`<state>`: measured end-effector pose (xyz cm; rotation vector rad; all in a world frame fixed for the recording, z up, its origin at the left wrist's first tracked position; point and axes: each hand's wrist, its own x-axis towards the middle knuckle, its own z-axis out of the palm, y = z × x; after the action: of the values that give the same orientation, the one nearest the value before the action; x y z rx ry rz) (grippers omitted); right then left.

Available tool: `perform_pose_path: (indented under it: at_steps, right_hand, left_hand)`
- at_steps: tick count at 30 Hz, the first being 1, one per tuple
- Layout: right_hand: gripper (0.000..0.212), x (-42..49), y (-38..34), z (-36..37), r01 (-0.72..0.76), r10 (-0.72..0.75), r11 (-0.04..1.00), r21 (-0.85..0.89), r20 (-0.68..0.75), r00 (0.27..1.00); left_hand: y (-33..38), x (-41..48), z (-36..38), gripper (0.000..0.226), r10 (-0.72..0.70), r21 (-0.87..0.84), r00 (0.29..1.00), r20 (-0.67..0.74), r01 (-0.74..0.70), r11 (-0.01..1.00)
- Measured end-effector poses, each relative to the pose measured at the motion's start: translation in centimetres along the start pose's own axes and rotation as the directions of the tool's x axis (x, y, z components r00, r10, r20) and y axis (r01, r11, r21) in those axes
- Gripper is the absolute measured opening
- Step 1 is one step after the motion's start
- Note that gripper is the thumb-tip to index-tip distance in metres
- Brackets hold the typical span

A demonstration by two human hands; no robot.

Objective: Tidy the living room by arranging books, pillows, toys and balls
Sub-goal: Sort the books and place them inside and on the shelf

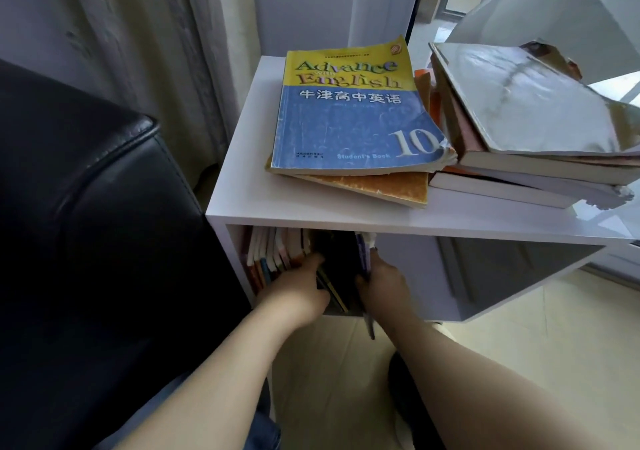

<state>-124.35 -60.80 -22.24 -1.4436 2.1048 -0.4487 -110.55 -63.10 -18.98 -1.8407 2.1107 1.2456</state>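
White wooden shelf (381,221) is crowding: left hand (298,286) is pressing upright paperbacks (277,252) aside, right hand (381,283) is gripping thin purple book (364,259); forcing risks crumpling.

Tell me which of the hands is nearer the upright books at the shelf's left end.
Left. The left hand touches the upright books; the right hand grips a thin purple book farther right.

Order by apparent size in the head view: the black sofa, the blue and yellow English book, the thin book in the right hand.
1. black sofa: largest, but also nearest.
2. blue and yellow English book.
3. thin book, edge-on in the right hand: smallest; true size unsure.
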Motion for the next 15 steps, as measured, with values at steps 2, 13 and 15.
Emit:
perform_pose_path:
  at_steps: [2,13,15]
  right_hand:
    - [0.042,0.6,-0.9,0.6,0.016,-0.014,0.999,0.035,-0.043,0.999]
    - [0.031,1.5,-1.8,2.1,0.037,-0.036,0.999,-0.022,0.062,0.997]
    - [0.028,1.5,-1.6,1.9,0.002,-0.003,1.000,0.009,0.063,0.998]
  left_hand:
    - [0.0,0.2,-0.3,0.059,0.011,-0.027,1.000,0.004,-0.011,1.000]
    - [0.1,-0.1,-0.4,0.063,0.070,-0.093,0.998,-0.007,-0.070,0.993]
    - [0.7,-0.3,-0.2,0.066,0.084,-0.141,0.995,-0.052,-0.091,0.986]
